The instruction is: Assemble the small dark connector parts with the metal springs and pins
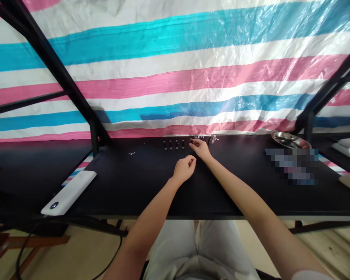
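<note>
My right hand reaches to the back of the black table. Its thumb and fingers pinch a small black piece with a light end. Left of it several similar small black pieces with light ends stand in a row. Closer to me, my left hand hovers or rests by the tabletop with fingers curled together; whatever it may hold is hidden. Behind my right hand lie small shiny metal bits. Thin white strands lie to its right, beside another dark piece.
A white oblong box lies at the table's left edge. At the back right is a round metal dish, with a pixelated item before it. Black frame bars slope up on both sides. A striped plastic sheet hangs behind.
</note>
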Available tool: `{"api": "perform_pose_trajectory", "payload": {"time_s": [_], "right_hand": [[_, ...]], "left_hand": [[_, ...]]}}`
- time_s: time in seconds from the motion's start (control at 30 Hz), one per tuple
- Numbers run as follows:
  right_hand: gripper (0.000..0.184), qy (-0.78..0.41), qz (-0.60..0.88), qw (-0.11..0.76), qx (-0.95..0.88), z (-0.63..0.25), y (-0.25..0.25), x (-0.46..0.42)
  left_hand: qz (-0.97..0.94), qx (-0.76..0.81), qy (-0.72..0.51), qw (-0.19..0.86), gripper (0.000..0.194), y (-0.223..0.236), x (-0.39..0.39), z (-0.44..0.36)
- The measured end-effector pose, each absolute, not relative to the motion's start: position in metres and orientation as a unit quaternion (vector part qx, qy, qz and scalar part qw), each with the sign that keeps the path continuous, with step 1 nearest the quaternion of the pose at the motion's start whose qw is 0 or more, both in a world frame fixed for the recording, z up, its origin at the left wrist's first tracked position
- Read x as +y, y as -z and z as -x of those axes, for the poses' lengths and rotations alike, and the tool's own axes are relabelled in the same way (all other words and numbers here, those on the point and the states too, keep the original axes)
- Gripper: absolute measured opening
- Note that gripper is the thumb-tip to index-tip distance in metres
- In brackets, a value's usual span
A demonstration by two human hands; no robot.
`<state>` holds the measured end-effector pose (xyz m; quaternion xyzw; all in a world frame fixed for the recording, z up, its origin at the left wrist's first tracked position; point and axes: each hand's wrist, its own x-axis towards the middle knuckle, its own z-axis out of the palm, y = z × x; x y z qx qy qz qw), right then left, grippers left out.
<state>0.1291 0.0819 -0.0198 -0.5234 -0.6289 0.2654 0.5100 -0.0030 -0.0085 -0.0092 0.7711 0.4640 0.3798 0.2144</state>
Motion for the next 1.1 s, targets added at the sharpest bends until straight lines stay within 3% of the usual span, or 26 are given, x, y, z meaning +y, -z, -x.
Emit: {"api": "perform_pose_trajectory", "payload": {"time_s": [0.2,0.4,0.7,0.87,1.03,1.1], "right_hand": [[0.029,-0.264,0.462,0.56,-0.635,-0.136,0.0,0.037],[0.025,-0.189,0.434,0.551,-0.687,-0.147,-0.013,0.004],[0.036,-0.143,0.379,0.531,-0.744,-0.144,-0.006,-0.007],[0.05,-0.189,0.399,0.572,-0.691,-0.147,-0.005,-0.006],[0.027,-0.301,0.443,0.611,-0.583,-0.146,-0.007,-0.005],[0.028,-0.35,0.446,0.604,-0.56,-0.143,-0.009,-0.006]], "left_hand": [[-0.716,0.45,-0.428,0.319,0.021,0.006,-0.008,0.0],[-0.64,0.428,-0.464,0.438,0.034,-0.006,-0.01,-0.001],[-0.619,0.405,-0.491,0.46,0.033,-0.009,-0.009,-0.001],[-0.605,0.411,-0.517,0.445,0.033,-0.007,-0.007,0.001],[-0.608,0.413,-0.519,0.437,0.032,-0.005,-0.005,0.001],[-0.61,0.411,-0.518,0.436,0.032,-0.004,-0.004,0.002]]}}
